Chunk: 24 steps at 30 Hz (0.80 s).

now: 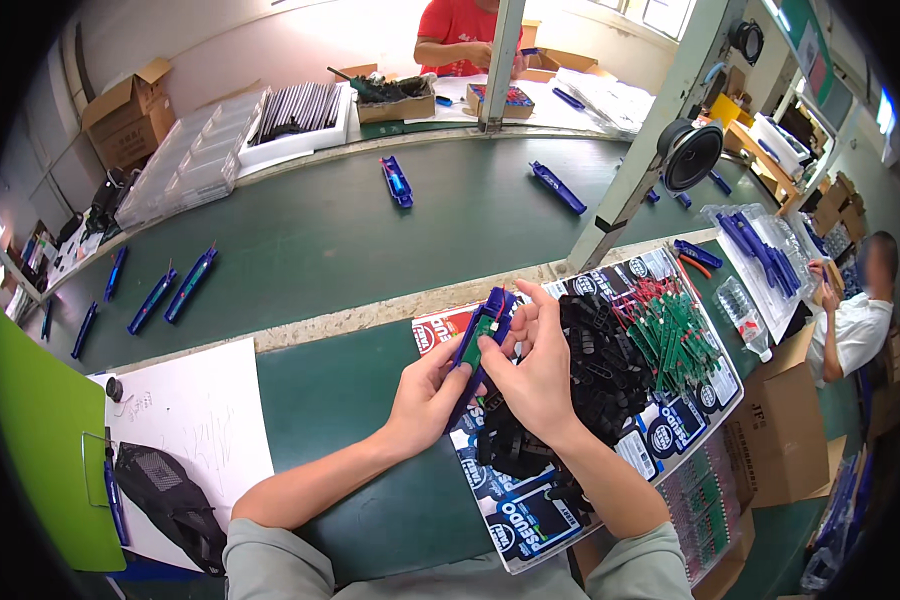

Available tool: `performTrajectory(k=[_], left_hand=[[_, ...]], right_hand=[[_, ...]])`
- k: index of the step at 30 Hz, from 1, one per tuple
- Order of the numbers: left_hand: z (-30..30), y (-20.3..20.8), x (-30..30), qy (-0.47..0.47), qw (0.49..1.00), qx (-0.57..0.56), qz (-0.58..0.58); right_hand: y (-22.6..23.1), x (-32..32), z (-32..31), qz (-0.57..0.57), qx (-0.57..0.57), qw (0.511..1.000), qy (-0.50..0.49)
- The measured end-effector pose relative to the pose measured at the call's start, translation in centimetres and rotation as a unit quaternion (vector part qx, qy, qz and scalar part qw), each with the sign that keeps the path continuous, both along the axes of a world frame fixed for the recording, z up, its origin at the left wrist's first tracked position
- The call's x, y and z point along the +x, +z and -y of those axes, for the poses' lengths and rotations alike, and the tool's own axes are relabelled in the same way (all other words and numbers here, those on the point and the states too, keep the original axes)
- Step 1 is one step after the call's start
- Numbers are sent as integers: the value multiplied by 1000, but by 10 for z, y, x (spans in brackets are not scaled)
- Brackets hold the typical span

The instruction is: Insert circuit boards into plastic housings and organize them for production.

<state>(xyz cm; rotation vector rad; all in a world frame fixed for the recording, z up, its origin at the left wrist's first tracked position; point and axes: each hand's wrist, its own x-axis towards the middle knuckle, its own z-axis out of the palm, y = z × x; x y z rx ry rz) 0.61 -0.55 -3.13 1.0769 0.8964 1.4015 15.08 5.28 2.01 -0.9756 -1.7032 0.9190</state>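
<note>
My left hand (422, 398) is wrapped round a long blue plastic housing (460, 410), tilted with its far end to the right. A narrow green circuit board (476, 345) lies in the housing's open side, and a red wire shows near the far end. My right hand (538, 375) grips the upper part, its thumb pressing on the board and its index finger raised by the tip. Close to my right hand lies a pile of black plastic parts (610, 365). Beyond that pile is a heap of green circuit boards (670, 335) with red wires.
A green belt (310, 240) crosses ahead, carrying several blue housings (395, 182). A metal post (625, 170) with a speaker (691, 156) rises at right. A plastic bottle (742, 315) and cardboard box (780, 425) stand right; a black mesh bag (170, 495) lies left. Two people work nearby.
</note>
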Motion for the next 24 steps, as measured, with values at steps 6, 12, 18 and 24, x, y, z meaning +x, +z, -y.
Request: performTrajectory(k=[6, 12, 18, 24], left_hand=[[-23, 7, -34, 50, 995, -59, -63], [-118, -27, -200, 325, 836, 106, -430], [-137, -53, -304, 383, 713, -5, -587], [-144, -59, -310, 398, 585, -114, -698]], right_hand=[[1, 28, -30, 48, 46, 998, 23], [3, 98, -95, 275, 153, 946, -78], [-19, 85, -108, 390, 264, 882, 25], [-10, 86, -110, 544, 234, 787, 174]])
